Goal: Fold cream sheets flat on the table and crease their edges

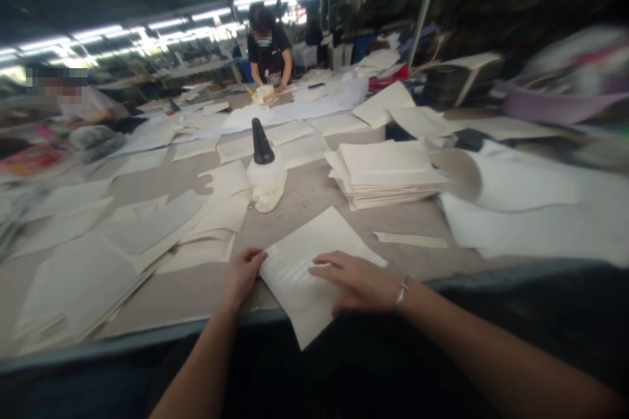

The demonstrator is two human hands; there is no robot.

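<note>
A white, roughly square sheet (pixel 324 235) lies at the table's front edge, one corner hanging over it. My left hand (pixel 244 275) pinches the sheet's left corner between thumb and fingers. Over the sheet's right half is my right hand (pixel 361 280), palm down with fingers spread and fingertips at the surface. Glossy wet-looking streaks run across the sheet beside those fingertips. Beyond it stands a white squeeze bottle (pixel 268 186) with a black cone-shaped nozzle. A narrow pale strip (pixel 411 240) lies to the right of the sheet.
A stack of cream sheets (pixel 388 173) sits behind the strip. Loose sheets (pixel 93 281) overlap across the left of the table (pixel 304 193). At right lies a large white roll (pixel 531 189). A masked co-worker (pixel 270 55) works at the far side; another person (pixel 83 101) is at left.
</note>
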